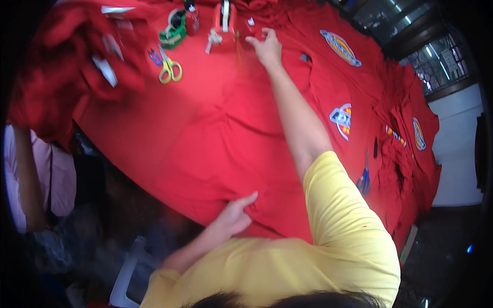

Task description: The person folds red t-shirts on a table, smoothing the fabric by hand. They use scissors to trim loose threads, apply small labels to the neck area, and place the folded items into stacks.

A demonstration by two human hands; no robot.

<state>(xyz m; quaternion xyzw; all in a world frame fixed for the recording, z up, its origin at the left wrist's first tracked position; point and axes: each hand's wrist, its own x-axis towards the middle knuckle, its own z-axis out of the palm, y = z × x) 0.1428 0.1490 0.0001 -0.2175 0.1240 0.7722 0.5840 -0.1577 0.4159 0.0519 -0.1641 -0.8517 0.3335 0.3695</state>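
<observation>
A red garment [215,138] lies spread over the table in front of me, with folds across its middle. My right hand [268,49] reaches to its far part, thumb and fingers apart, with nothing visible between them. Just left of that hand are a red tape dispenser [232,20] and a small whitish object [213,39]. Close to my body, my left hand [235,218] rests at the near edge of the cloth. Its thumb is stretched out and the other fingers are loosely bent, partly out of sight; I see nothing held in it.
Yellow-handled scissors [171,71] and a green tape dispenser [174,31] lie at the far left. Blue-handled scissors [364,180] lie at right, among red cloth with printed patches [341,47]. A person in pink [54,169] is at the left, beside bunched red cloth.
</observation>
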